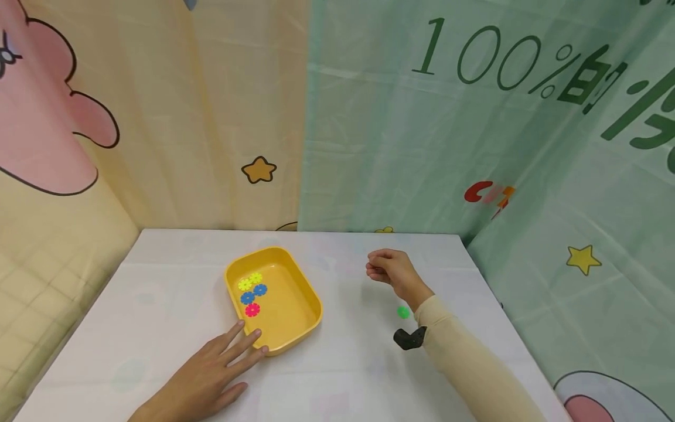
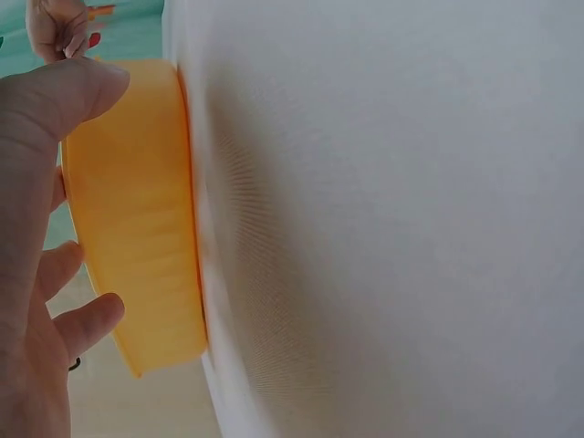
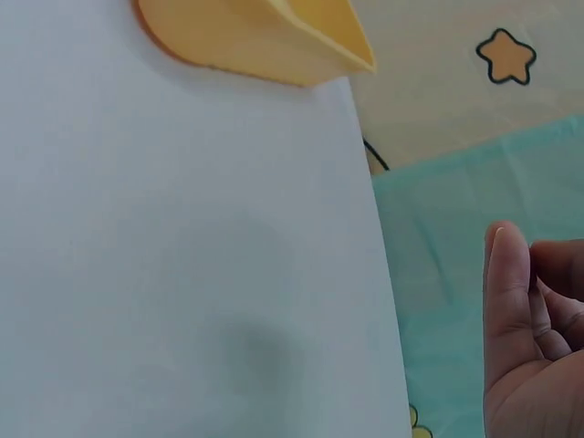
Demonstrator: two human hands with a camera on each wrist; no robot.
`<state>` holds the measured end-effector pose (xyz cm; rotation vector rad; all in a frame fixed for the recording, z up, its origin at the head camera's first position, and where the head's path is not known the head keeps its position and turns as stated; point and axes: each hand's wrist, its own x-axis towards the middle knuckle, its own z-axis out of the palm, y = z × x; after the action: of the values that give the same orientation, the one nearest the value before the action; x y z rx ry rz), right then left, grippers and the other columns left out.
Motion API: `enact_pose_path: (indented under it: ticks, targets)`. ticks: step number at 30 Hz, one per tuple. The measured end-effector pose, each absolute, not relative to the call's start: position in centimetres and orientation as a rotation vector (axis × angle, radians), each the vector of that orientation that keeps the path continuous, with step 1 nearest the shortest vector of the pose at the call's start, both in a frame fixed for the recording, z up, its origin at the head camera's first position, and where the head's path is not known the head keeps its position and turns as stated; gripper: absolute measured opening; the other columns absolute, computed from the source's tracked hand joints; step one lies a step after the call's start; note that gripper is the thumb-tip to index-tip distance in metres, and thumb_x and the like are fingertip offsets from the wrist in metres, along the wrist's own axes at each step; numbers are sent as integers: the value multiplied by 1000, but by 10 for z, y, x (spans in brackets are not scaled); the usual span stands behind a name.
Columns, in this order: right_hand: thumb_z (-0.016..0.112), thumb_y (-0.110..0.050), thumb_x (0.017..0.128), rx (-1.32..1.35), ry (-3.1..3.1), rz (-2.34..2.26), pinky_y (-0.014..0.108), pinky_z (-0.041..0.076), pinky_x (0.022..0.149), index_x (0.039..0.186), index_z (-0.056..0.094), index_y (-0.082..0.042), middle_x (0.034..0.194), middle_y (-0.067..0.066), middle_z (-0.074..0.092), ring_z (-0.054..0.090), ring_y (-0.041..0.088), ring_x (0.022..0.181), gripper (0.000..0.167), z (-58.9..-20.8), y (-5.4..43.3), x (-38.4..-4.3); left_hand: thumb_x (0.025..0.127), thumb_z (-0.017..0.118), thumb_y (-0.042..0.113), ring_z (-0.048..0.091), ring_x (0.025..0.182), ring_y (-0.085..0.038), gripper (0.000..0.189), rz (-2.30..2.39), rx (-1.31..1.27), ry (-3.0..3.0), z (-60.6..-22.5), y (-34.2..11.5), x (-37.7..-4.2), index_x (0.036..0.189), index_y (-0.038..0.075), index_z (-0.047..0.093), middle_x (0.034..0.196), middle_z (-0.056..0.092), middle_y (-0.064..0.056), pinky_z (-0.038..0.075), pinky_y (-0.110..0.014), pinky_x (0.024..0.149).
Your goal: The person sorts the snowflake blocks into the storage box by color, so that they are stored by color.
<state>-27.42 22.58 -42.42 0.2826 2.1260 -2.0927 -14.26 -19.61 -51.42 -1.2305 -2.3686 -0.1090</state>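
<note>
The yellow tray point(image 1: 287, 316) stands on the table, left of the middle. Inside, along its left side, lie two yellow flower-shaped discs point(image 1: 245, 284), two blue ones point(image 1: 248, 298) and a pink one point(image 1: 252, 309). My left hand point(image 1: 208, 372) rests fingertips on the tray's near-left rim, fingers spread and fairly straight; the left wrist view shows its thumb point(image 2: 96, 87) at the wall. Raised over the table right of the tray, my right hand point(image 1: 392, 271) has thumb and fingertips brought together, with nothing showing between them. A green disc point(image 1: 403, 312) lies below its wrist.
A white cloth covers the table point(image 1: 327, 387). Printed curtains point(image 1: 379, 129) hang behind it and at both sides. A black wrist mount point(image 1: 409, 339) juts from the right sleeve point(image 1: 469, 357). The right wrist view has the tray's corner at its top.
</note>
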Motion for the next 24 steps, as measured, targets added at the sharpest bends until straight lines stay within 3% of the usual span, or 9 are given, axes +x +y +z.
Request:
enact_pose_path:
  ticks: [3,7,11,18,24]
  targets:
    - [62,-7,100,312,2144,-2112,24,61,71,120,62,6,83,4,71,71,12,73,24,-426,250,-269,77,82,49,30,151,-27,81,-98,-1227,-2372,-514,-195,-144,149,29,53,154,51,-4,-8,-24,124]
    - [62,-9,101,352,2180,-2112,25,61,73,124,59,7,85,3,71,71,12,75,28,-427,280,-260,72,84,47,42,140,-35,84,-86,-1230,-2357,-515,-194,-146,149,28,53,153,51,-6,-10,-29,125]
    - [60,-11,102,407,2209,-2117,24,61,75,127,57,7,86,2,71,71,11,76,31,-426,307,-249,71,84,48,44,138,-36,85,-83,-1236,-2340,-515,-195,-146,149,29,53,153,52,-7,-9,-34,126]
    - [62,-18,103,505,2259,-2092,23,60,78,128,57,3,89,-1,70,71,10,80,34,-428,351,-224,70,84,46,43,139,-35,87,-81,-1222,-2335,-514,-196,-147,149,30,52,153,52,-7,-8,-34,126]
    - [64,-21,102,561,2317,-2006,24,60,79,130,56,3,93,-2,69,71,11,84,38,-434,386,-200,70,83,48,34,148,-31,90,-69,-1220,-2345,-517,-197,-146,152,31,49,154,50,-8,-10,-33,125]
